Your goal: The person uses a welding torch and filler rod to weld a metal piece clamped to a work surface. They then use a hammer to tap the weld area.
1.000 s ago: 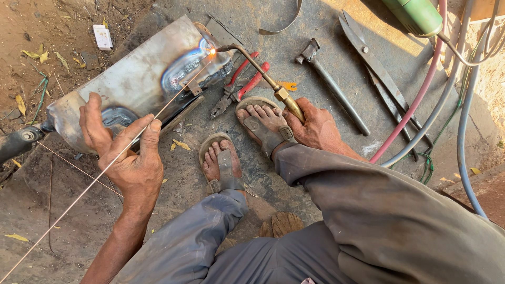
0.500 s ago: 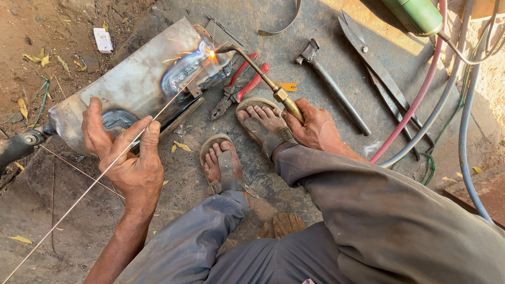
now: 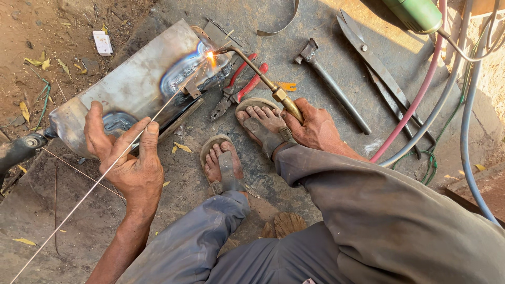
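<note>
Squatting on a dirt and concrete floor, a person works over a metal tank (image 3: 131, 87) lying on its side at the left. Far left, a dark pipe end (image 3: 21, 150) pokes out from the tank's lower end.

Left hand (image 3: 131, 158): fingers curled, thumb and forefinger pinching a thin filler rod (image 3: 94, 181); heel of the hand near the tank's lower edge. Rod runs from bottom left up across the tank to the bright flame point (image 3: 211, 57) near its upper right end. Bluish heat stains ring that spot.

Centre: two sandalled feet (image 3: 239, 144) flat on the concrete. Red-handled pliers (image 3: 239, 87) lie just beside the tank, under the torch neck.

Right hand (image 3: 315, 129): closed around the brass torch (image 3: 263, 79) at its handle, resting by the right foot; bent tip meets the rod at the flame.

Right of that: a hammer (image 3: 331, 87), long shears (image 3: 379, 63), then pink and grey hoses (image 3: 421, 105) curving up to a green tool body (image 3: 413, 13) at the top edge.
</note>
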